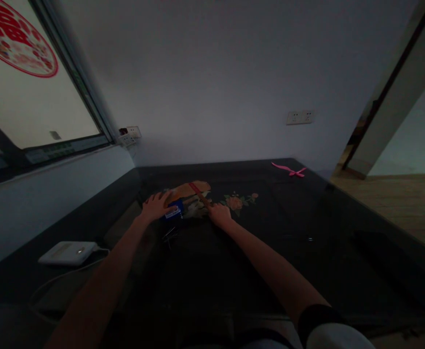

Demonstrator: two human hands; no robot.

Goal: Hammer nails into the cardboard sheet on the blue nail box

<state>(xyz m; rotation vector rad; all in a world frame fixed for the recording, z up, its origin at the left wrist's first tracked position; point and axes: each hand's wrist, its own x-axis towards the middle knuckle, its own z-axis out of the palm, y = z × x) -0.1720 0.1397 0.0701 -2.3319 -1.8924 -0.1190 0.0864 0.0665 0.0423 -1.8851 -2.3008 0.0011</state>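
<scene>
Two bare hands were down at the table [205, 281]. Fingers spread, the left hand [156, 205] lay open, its thumb over a blue packet [175, 209] and its fingertips at an orange-brown piece [181, 193] just beyond. The right hand [220, 214], mostly folded, had its fingers at the near end of a slim red-and-brown strip [199, 193]; whether it gripped or only pressed the strip, I could not tell. Between the hands was a pale, indistinct item [194, 209]. Right of the right hand bloomed a printed rose [235, 202]; well beyond lay a pink ribbon [295, 172]. Thin sticks [169, 235] lay nearer than the left hand, a white device [69, 253] farther left.
</scene>
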